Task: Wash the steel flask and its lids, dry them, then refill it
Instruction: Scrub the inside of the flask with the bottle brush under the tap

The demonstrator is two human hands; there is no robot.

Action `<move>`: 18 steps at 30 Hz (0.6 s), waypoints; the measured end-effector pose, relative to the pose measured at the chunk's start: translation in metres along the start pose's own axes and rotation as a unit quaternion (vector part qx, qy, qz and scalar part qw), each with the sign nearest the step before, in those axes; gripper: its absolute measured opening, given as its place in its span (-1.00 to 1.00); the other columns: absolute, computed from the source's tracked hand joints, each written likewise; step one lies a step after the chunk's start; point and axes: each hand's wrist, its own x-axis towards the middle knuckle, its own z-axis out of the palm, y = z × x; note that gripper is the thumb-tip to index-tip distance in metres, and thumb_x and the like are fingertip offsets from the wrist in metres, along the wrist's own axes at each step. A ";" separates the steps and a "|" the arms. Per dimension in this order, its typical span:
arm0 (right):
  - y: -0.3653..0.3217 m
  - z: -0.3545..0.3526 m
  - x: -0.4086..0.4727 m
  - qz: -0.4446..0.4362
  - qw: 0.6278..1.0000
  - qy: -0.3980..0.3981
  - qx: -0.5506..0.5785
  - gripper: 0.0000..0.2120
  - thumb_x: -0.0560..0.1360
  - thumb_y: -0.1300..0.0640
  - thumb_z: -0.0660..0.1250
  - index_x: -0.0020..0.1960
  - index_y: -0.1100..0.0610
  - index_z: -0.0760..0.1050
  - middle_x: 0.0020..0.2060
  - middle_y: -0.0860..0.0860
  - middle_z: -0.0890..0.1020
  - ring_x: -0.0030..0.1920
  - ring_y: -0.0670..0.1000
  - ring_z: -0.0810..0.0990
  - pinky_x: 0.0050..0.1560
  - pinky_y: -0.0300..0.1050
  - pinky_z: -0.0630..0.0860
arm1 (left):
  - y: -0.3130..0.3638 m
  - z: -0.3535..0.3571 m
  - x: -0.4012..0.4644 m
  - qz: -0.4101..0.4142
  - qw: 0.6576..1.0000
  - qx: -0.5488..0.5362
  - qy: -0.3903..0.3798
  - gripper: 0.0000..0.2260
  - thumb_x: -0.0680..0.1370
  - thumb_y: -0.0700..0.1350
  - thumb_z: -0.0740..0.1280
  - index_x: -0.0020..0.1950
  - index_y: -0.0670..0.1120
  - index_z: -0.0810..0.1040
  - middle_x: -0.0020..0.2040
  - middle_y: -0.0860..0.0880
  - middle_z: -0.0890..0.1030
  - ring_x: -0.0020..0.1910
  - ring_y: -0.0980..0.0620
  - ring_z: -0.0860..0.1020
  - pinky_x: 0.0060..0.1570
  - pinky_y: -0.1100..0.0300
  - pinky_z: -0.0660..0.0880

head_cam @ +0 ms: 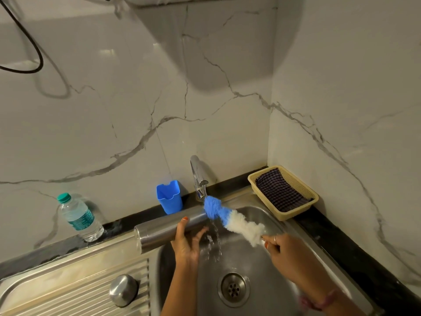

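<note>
The left hand holds the steel flask from below, thumb curled over its side and fingers spread under it, so the flask lies nearly level over the left edge of the sink with its mouth pointing toward the tap. The right hand grips the handle of a bottle brush — white bristles next to the fingers, blue bristles at the far tip. That blue tip sits right at the flask's mouth, under the tap, and a stream of water runs down between the two hands toward the drain.

Below the left hand, a rounded steel lid rests on the ribbed draining board. Beyond the left hand, a blue plastic cup stands on the dark tabletop against the wall, just beside the tap. Further left stands a clear water bottle with a green cap. Beyond the right hand, in the corner, a beige basket holds a dark checked cloth.
</note>
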 end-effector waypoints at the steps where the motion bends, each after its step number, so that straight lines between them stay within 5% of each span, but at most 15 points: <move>1: -0.001 0.003 0.003 -0.002 1.000 0.003 0.006 -0.69 0.62 0.04 0.17 0.32 0.01 0.47 -0.12 -0.13 0.62 -0.23 -0.25 0.50 -0.22 -0.49 0.39 | 0.001 0.000 -0.001 -0.011 1.000 -0.013 0.000 -0.30 0.39 -0.22 0.47 0.48 -0.05 0.30 0.32 -0.19 0.48 0.27 -0.25 0.50 0.21 -0.32 0.48; 3: -0.006 0.007 0.008 -0.004 1.000 0.012 0.008 -0.70 0.62 0.04 0.16 0.30 0.05 0.49 -0.26 -0.17 0.54 -0.31 -0.26 0.47 -0.35 -0.48 0.36 | 0.000 -0.002 -0.002 -0.026 0.999 -0.029 -0.013 -0.30 0.35 -0.22 0.47 0.45 -0.06 0.31 0.32 -0.22 0.49 0.29 -0.28 0.49 0.25 -0.39 0.42; 6: -0.011 0.012 0.017 -0.018 1.000 0.020 0.000 -0.69 0.62 0.07 0.15 0.33 0.05 0.47 -0.01 -0.05 0.66 -0.24 -0.22 0.53 -0.37 -0.49 0.33 | -0.004 -0.002 -0.004 -0.028 0.998 -0.045 -0.028 -0.29 0.34 -0.25 0.46 0.46 -0.07 0.30 0.32 -0.23 0.50 0.30 -0.30 0.48 0.24 -0.42 0.40; 9: -0.010 0.008 0.015 -0.020 1.000 0.006 -0.010 -0.69 0.62 0.08 0.15 0.34 0.04 0.45 0.07 0.00 0.65 -0.35 -0.28 0.39 -0.39 -0.50 0.33 | -0.005 -0.003 -0.005 -0.009 0.998 -0.052 -0.026 -0.27 0.33 -0.24 0.45 0.48 -0.09 0.30 0.35 -0.22 0.50 0.30 -0.26 0.50 0.25 -0.35 0.43; 14: 0.004 0.002 0.003 -0.011 1.000 0.006 -0.002 -0.68 0.61 0.06 0.18 0.34 0.01 0.45 0.13 -0.05 0.63 -0.05 -0.18 0.57 -0.08 -0.45 0.41 | 0.000 -0.007 -0.001 0.003 0.998 -0.045 -0.048 -0.33 0.37 -0.21 0.43 0.47 -0.11 0.33 0.37 -0.21 0.49 0.32 -0.24 0.49 0.20 -0.28 0.48; 18: -0.001 0.012 0.008 -0.002 1.000 0.011 0.001 -0.68 0.62 0.07 0.17 0.35 0.02 0.44 0.12 -0.05 0.63 -0.04 -0.18 0.56 -0.16 -0.47 0.37 | -0.003 -0.003 -0.006 -0.024 0.999 -0.028 -0.039 -0.34 0.38 -0.17 0.45 0.44 -0.06 0.30 0.27 -0.22 0.54 0.25 -0.28 0.52 0.23 -0.44 0.39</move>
